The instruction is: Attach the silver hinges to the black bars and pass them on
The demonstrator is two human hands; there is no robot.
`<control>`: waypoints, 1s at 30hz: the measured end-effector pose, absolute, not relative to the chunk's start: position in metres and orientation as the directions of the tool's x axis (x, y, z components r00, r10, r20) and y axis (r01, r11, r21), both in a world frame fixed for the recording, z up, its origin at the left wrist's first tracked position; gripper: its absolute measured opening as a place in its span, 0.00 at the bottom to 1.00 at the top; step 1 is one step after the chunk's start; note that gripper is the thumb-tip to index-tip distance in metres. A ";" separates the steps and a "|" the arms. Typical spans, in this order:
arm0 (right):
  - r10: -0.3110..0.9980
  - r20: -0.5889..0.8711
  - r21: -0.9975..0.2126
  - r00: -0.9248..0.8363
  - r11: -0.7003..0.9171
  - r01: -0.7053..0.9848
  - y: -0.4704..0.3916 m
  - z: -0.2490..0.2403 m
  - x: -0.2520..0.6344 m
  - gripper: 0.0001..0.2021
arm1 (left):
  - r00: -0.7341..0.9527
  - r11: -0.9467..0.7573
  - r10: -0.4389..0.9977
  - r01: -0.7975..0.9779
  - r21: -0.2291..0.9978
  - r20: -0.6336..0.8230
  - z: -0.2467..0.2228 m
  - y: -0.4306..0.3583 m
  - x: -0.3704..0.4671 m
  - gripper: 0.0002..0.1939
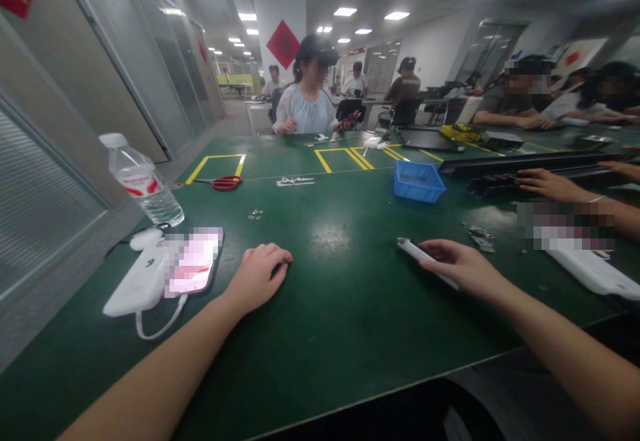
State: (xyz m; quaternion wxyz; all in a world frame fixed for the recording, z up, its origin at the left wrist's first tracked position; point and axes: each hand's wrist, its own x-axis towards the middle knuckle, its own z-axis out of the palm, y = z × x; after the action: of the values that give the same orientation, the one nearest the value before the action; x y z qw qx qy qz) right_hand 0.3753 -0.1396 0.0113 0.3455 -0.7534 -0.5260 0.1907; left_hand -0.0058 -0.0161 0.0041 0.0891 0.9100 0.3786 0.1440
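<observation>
Right hand (463, 269) is pinching a slim white part (417, 252), left hand (260, 276) is resting curled on the green table (350, 334).

The part's long axis is running from the right palm up-left, its free end pointing toward the table's middle. Left fingers are curled in over a small dark thing; can't tell if gripped. Right hand is nearer the part; phone (193, 262) and power bank (137, 284) are lying just left of the left hand.

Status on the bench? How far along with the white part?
Done: nothing visibly finished on the green table. In hand: the right hand grips a long white part lying flat on the table; the left hand rests curled on the table, apparently holding nothing. Left: small metal pieces beside the right hand, more ahead of the left, all loose; blue bin contents not visible.
</observation>
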 end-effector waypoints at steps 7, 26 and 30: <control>0.988 0.145 -0.635 0.058 0.048 0.771 -0.106 0.009 0.273 0.18 | 0.701 -0.740 0.672 0.627 0.244 0.238 0.009 -0.023 -0.005 0.09; 0.961 0.234 -0.734 0.151 0.072 0.676 -0.109 0.012 0.296 0.18 | 0.715 -0.736 0.667 0.590 0.333 0.208 0.008 -0.023 -0.004 0.12; 0.769 0.288 -0.623 0.570 -0.302 0.722 -0.120 0.008 0.402 0.19 | 0.709 -0.737 0.670 0.597 0.318 0.223 0.007 -0.021 -0.001 0.11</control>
State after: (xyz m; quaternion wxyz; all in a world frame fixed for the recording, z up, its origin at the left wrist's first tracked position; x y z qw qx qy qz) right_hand 0.4020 -0.1203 0.0078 0.3677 -0.8062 -0.4624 0.0322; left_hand -0.0007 -0.0213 0.0071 0.1118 0.9175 0.3450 0.1633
